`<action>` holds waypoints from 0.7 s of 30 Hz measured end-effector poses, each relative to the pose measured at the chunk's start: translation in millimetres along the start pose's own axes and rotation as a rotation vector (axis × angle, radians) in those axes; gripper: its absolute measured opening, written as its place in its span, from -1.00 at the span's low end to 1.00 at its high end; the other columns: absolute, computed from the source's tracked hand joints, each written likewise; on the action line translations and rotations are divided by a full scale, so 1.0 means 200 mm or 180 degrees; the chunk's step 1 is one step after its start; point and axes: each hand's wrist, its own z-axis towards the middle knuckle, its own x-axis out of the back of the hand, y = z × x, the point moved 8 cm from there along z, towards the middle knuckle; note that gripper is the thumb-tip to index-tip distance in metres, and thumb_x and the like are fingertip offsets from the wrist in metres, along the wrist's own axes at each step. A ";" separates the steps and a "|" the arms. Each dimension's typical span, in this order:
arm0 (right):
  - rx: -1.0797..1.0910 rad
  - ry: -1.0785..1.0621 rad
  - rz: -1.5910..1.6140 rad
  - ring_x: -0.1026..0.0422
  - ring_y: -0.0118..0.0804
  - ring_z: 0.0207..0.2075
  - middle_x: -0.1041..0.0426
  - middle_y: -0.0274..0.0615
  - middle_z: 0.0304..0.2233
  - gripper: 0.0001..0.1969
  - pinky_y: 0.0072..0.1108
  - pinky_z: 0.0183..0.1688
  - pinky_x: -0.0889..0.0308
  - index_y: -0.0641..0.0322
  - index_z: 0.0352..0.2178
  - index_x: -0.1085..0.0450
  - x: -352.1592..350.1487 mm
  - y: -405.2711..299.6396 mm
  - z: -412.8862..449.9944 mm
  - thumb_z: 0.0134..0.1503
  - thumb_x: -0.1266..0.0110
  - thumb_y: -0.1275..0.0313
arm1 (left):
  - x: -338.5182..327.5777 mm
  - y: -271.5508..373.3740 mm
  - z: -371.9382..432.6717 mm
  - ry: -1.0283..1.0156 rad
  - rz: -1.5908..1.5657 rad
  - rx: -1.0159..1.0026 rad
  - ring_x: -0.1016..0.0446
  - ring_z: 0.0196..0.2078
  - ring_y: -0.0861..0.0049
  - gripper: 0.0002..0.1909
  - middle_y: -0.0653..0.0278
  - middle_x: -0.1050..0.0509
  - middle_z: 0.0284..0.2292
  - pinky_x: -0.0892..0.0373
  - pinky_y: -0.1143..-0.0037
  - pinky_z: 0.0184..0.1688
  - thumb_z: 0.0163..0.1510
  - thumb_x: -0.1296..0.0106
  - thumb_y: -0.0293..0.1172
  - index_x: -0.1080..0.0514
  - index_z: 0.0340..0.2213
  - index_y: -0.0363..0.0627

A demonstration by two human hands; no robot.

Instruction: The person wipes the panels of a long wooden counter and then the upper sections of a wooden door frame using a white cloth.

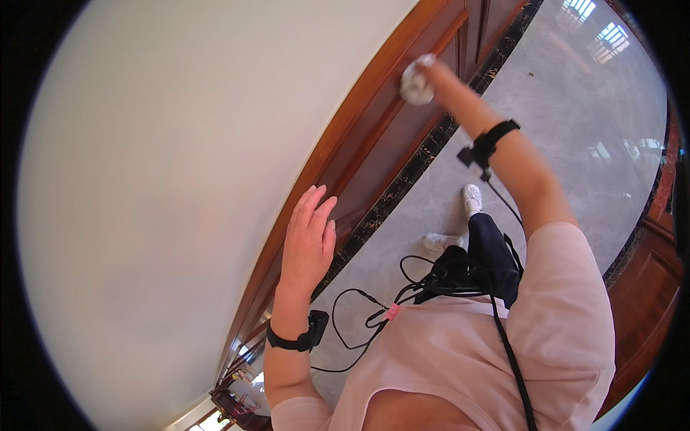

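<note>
My right hand [434,75] is stretched out to the wooden wall panelling [372,137], blurred by motion. In it is a white cloth [418,86], bunched and pressed against or very near the panel's upper rail; contact cannot be told for certain. Nothing is in my left hand [310,237], whose fingers are extended and slightly apart. That hand is raised in front of the panelling's top rail [280,226], close to the white wall [161,178]. Black straps with small devices circle both forearms.
A black marbled skirting [399,186] runs along the foot of the panelling. Grey polished floor tiles [571,108] reflect windows. Loose black cables [350,323] hang before my waist. More wooden panelling [647,296] stands at the right, and dark furniture [237,407] at the lower left.
</note>
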 end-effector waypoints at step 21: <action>0.0757 0.0381 0.0531 -0.43 -0.20 -0.32 -0.39 -0.12 -0.33 -0.68 -0.36 -0.31 -0.38 0.23 -0.20 -0.19 0.44 -1.78 -0.16 -0.02 -0.03 0.48 | 0.47 1.02 1.72 -0.0089 0.0644 -0.1370 -0.12 0.12 0.16 -0.46 0.07 -0.15 0.05 -0.12 0.33 0.14 -0.10 0.16 -0.73 -0.16 -0.01 -0.21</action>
